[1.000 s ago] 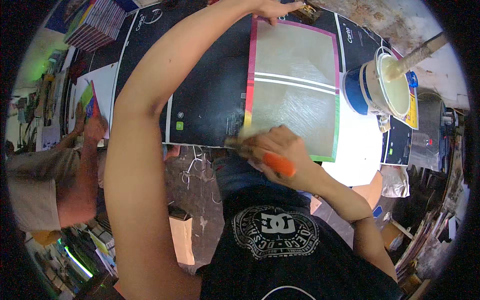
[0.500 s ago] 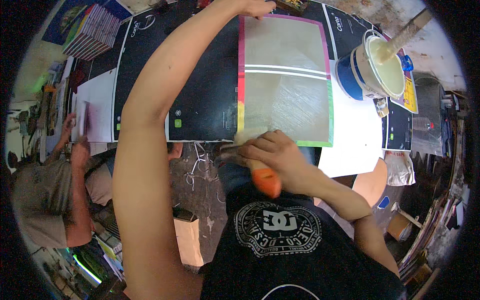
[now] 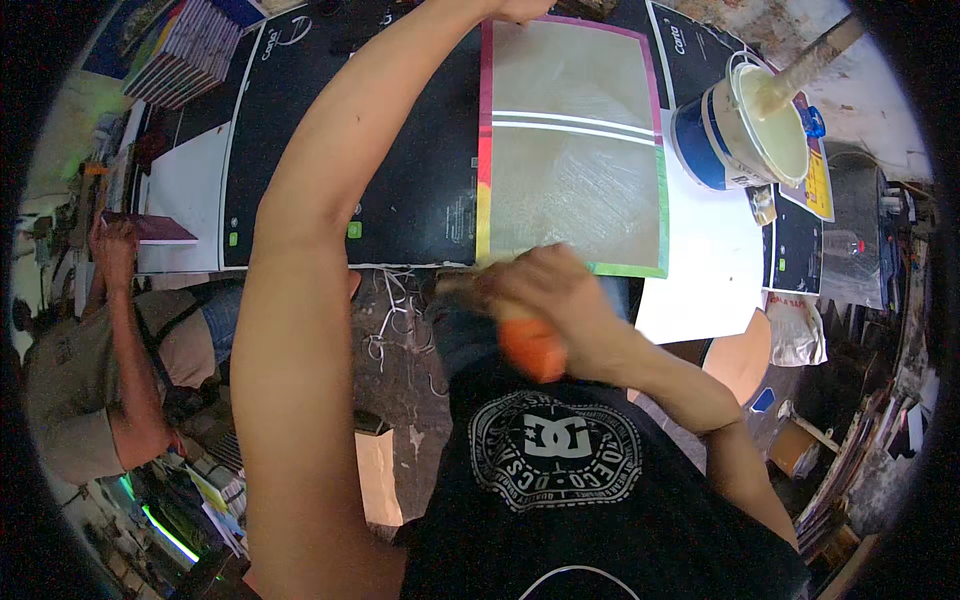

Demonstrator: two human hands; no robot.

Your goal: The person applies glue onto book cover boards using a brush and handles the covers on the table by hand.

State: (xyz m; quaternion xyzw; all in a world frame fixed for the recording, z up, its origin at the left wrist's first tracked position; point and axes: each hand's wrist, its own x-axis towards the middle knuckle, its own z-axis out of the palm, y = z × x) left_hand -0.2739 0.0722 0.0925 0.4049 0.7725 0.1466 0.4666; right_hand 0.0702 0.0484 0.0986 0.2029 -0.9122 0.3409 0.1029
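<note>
My right hand is closed round a wide brush with an orange handle, blurred by motion. The brush's head is over the near edge of a beige sheet, partly hidden by my fingers. That sheet has coloured border strips, two white lines across it and glossy, streaky wet marks. My left arm stretches across the table to the sheet's far left corner. There my left hand is cut off by the upper picture edge, its fingers mostly out of sight.
A bucket of pale paste with a stick in it stands right of the sheet, on white paper. Black boards cover the table. Stacked books lie far left. Another person at the left handles a maroon cover.
My right hand and the brush have shifted slightly away from me at the sheet's near edge. The other person's maroon piece has turned from upright to flat.
</note>
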